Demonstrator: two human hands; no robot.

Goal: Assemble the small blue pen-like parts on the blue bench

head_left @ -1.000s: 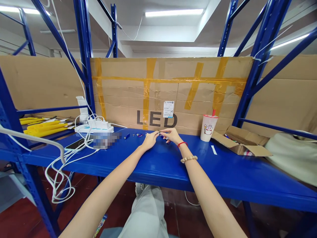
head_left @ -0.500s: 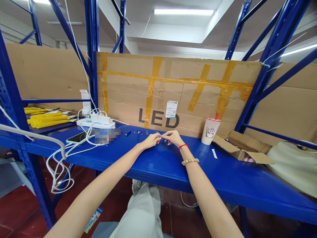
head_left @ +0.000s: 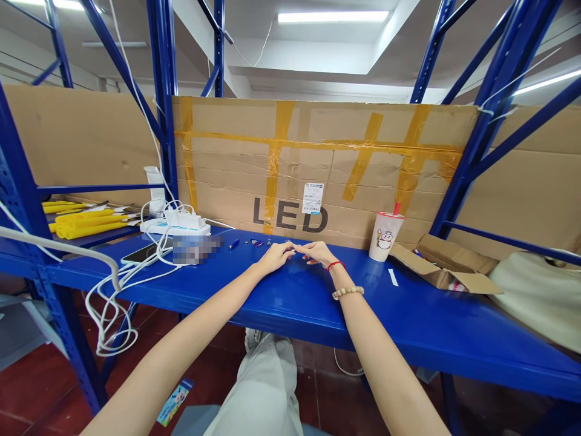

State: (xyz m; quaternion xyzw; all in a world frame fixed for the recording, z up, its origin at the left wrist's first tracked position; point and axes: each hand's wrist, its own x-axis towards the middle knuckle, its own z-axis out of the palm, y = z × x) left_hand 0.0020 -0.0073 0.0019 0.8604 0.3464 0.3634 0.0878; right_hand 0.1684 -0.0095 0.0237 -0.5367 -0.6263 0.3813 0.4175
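Over the blue tabletop (head_left: 290,290), my left hand (head_left: 276,257) and my right hand (head_left: 316,252) meet at their fingertips. Both are closed in a pinch around something too small to make out. Just left of my hands lie several small parts: a blue cylindrical piece (head_left: 234,244), a blue-and-silver piece (head_left: 256,243) and tiny metal bits. A red string and a beaded bracelet (head_left: 348,292) circle my right wrist.
A paper cup (head_left: 385,236) with a red straw and an open cardboard box (head_left: 447,266) stand to the right, near a white strip (head_left: 393,277). At left are a power strip (head_left: 175,227), tangled white cables, a phone (head_left: 140,254) and yellow-handled tools (head_left: 91,223).
The right fingers have drawn in flatter against the left fingertips. The hands stay in nearly the same place, and the view has shifted slightly.
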